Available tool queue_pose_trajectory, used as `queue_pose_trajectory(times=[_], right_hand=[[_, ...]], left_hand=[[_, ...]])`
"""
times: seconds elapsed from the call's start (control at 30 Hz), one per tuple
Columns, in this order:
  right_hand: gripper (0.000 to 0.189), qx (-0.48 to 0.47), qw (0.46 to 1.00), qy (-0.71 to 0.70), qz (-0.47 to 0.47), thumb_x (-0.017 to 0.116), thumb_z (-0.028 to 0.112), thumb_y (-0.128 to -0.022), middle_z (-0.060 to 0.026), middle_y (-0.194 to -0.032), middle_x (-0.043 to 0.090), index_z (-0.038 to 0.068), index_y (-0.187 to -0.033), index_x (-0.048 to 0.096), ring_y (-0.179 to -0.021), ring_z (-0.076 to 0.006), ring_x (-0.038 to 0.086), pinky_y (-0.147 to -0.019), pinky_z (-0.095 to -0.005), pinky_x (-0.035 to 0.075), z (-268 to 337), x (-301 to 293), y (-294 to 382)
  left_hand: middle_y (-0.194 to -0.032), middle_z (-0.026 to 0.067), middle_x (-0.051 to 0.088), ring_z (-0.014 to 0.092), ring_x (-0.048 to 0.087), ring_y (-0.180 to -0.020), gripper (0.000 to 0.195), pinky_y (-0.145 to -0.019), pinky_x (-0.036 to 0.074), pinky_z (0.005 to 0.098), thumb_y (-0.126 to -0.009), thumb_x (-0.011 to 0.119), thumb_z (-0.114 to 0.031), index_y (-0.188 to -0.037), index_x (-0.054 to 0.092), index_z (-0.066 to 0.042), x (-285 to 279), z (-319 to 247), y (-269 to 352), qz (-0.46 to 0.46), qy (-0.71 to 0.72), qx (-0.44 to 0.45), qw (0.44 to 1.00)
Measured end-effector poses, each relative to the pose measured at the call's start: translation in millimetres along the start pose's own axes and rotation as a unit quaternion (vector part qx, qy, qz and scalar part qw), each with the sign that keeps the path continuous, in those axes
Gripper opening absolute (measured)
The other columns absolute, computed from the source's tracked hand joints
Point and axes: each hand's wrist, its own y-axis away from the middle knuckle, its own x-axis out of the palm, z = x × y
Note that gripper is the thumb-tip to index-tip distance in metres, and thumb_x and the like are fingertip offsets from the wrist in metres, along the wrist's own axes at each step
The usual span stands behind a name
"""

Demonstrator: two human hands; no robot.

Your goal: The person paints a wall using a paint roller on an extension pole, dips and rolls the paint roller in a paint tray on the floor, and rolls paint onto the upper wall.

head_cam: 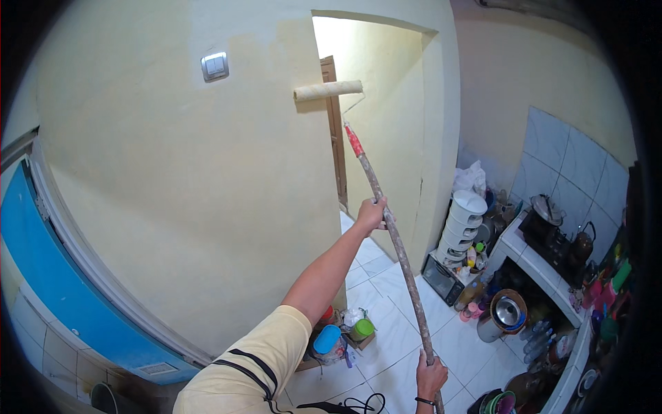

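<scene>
My left hand [370, 216], arm stretched forward, grips the middle of a long paint-spattered pole [403, 259]. Lower down, near the pole's bottom end in view, my right hand [431, 373] is closed around it, a dark band on the wrist. At the top, a red handle [354, 141] joins the pole to the wire frame of a paint roller [328, 90]. The roller's cream sleeve lies across the wall's edge at the doorway, its left part over the yellowish wall [207, 171] and its right part over the opening. Whether it touches the wall is hard to tell.
A light switch [214, 66] sits on the wall, with a blue door [77, 290] at left. Tubs with blue and green lids [327, 339] stand by the wall's foot. To the right are a white stacked rack [462, 222], a tiled counter with a stove [551, 240] and a metal pot [501, 315].
</scene>
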Motion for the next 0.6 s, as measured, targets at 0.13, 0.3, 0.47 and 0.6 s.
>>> queue_pose_trajectory(times=[0.13, 0.3, 0.47, 0.6], right_hand=[[0.055, -0.010, 1.000, 0.008, -0.022, 0.063, 0.054, -0.082, -0.0221, -0.056, 0.059, 0.002, -0.064, 0.062, -0.056, -0.0409, 0.061, -0.055, -0.0487, 0.048, 0, -7, -18], [0.054, -0.031, 0.997, -0.053, -0.037, 0.063, 0.053, -0.082, -0.0235, -0.059, 0.060, 0.002, -0.066, 0.063, -0.059, -0.0422, 0.062, -0.057, -0.0498, 0.049, 33, -41, -70], [0.053, -0.026, 0.994, -0.090, -0.059, 0.062, 0.054, -0.082, -0.0240, -0.059, 0.060, 0.003, -0.068, 0.064, -0.059, -0.0432, 0.062, -0.059, -0.0500, 0.050, 86, -61, -82], [0.052, -0.020, 0.995, -0.085, -0.048, 0.063, 0.053, -0.082, -0.0235, -0.058, 0.060, 0.003, -0.067, 0.063, -0.058, -0.0425, 0.062, -0.058, -0.0494, 0.050, 97, -52, -62]], left_hand=[[-0.084, 0.0129, 0.062, 0.026, 0.068, -0.076, 0.030, -0.065, 0.059, 0.0449, -0.099, 0.047, -0.030, -0.095, 0.050, -0.001, 5, -10, -4, -0.002, -0.001, 0.031, 1.000], [-0.083, 0.0140, 0.063, 0.028, 0.069, -0.074, 0.030, -0.064, 0.059, 0.0459, -0.100, 0.045, -0.031, -0.094, 0.049, -0.001, 6, -79, -32, -0.011, -0.003, 0.099, 0.995], [-0.082, 0.0133, 0.062, 0.028, 0.068, -0.075, 0.030, -0.065, 0.059, 0.0479, -0.100, 0.043, -0.030, -0.094, 0.048, -0.001, -10, -151, -43, -0.021, -0.017, 0.131, 0.991], [-0.081, 0.0127, 0.061, 0.027, 0.067, -0.074, 0.028, -0.065, 0.058, 0.0486, -0.100, 0.043, -0.029, -0.096, 0.047, -0.002, -21, -145, -38, -0.018, -0.017, 0.123, 0.992]])
